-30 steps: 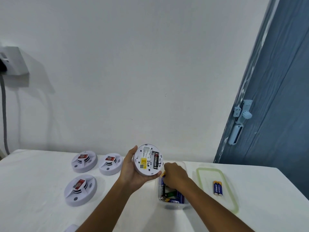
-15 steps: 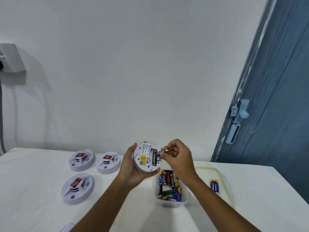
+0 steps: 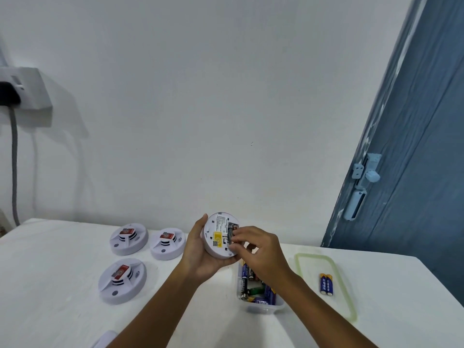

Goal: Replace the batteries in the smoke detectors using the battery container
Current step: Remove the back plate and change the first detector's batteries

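My left hand [image 3: 198, 257] grips a white round smoke detector [image 3: 216, 234] above the table, its back with a yellow label turned toward me. My right hand [image 3: 261, 249] is at the detector's battery compartment, thumb and fingertips pinching a battery [image 3: 229, 234] that lies in the slot. Just below both hands sits the clear battery container [image 3: 261, 307] holding several batteries; my right wrist hides part of it.
Three more smoke detectors lie face up at left: two at the back [image 3: 128, 238] [image 3: 167, 243] and one nearer [image 3: 122, 280]. The container's green-rimmed lid [image 3: 301, 259] lies at right with two blue batteries [image 3: 326, 284] on it. A blue door [image 3: 414, 172] stands at right.
My right hand lifted a battery out of the container and carried it up to the detector's compartment, where its fingers now hold it in the slot. The left hand kept the detector raised.
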Action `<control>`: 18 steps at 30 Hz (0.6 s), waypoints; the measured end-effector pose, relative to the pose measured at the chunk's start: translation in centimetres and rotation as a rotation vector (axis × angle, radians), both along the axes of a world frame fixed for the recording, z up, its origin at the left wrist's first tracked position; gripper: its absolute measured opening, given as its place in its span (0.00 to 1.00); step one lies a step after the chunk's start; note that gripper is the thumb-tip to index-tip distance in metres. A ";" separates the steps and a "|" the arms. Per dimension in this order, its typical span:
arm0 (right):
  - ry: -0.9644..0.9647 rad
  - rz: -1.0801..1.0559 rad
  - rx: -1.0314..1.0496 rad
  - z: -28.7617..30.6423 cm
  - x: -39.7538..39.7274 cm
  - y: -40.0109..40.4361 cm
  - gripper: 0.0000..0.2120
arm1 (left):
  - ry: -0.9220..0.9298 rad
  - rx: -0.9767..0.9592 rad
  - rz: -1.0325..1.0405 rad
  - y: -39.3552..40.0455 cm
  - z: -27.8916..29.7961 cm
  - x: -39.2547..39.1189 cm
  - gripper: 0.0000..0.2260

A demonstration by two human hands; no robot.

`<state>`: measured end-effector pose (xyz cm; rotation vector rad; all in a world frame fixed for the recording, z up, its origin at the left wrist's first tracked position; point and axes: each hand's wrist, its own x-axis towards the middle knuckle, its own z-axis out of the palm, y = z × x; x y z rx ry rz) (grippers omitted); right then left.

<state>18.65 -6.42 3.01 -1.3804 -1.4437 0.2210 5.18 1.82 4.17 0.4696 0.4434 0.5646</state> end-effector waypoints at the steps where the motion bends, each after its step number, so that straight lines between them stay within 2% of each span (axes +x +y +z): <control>1: -0.001 0.001 -0.010 -0.1 0.0 0.1 0.06 | 0.007 0.002 0.002 0.1 0.0 0.0 0.24; 9: 0.041 -0.038 -0.082 0.2 -0.3 0.6 0.05 | 0.001 -0.035 0.008 0.2 -0.1 -0.1 0.24; 13: 0.163 -0.140 -0.128 0.6 0.0 0.6 0.15 | -0.015 -0.039 0.010 0.1 -0.1 -0.2 0.23; 18: 0.297 -0.161 -0.198 0.9 0.1 0.4 0.25 | -0.014 -0.011 -0.016 -0.2 0.4 -0.2 0.23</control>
